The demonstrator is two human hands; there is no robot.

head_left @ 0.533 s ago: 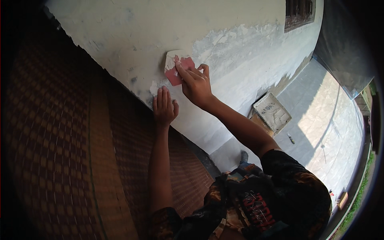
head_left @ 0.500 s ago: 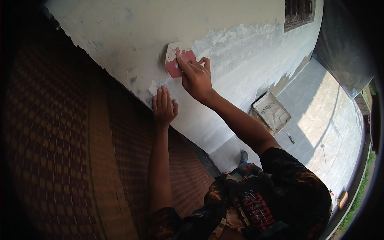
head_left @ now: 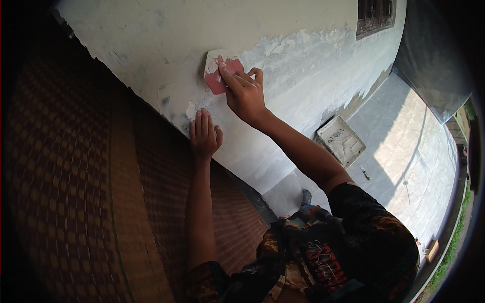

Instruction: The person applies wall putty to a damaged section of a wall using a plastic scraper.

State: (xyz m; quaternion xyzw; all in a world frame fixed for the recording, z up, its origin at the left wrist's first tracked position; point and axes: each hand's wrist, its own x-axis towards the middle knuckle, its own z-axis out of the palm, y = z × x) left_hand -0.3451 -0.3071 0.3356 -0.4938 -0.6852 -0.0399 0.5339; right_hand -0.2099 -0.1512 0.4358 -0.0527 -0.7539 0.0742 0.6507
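My right hand (head_left: 245,96) grips a pink-red flat plastic spreader (head_left: 221,73), caked with pale putty along its top, pressing it on the cream wall (head_left: 141,40). Below and to the left of it, my left hand (head_left: 204,132) lies against the wall with fingers extended, on a rougher pale patch near the wall's edge. A band of uneven white-grey plaster (head_left: 298,45) runs to the right of the spreader.
A putty-coated tray (head_left: 341,139) sits on the pale sheeted floor (head_left: 414,166) at right, near a small slim tool (head_left: 365,172). A wooden window (head_left: 375,16) is top right; dark plastic (head_left: 429,55) hangs beyond. A woven brown mat (head_left: 65,177) fills the left.
My right hand and the spreader have moved slightly up and left along the wall. My left hand keeps its place on the wall; the whole view has shifted slightly.
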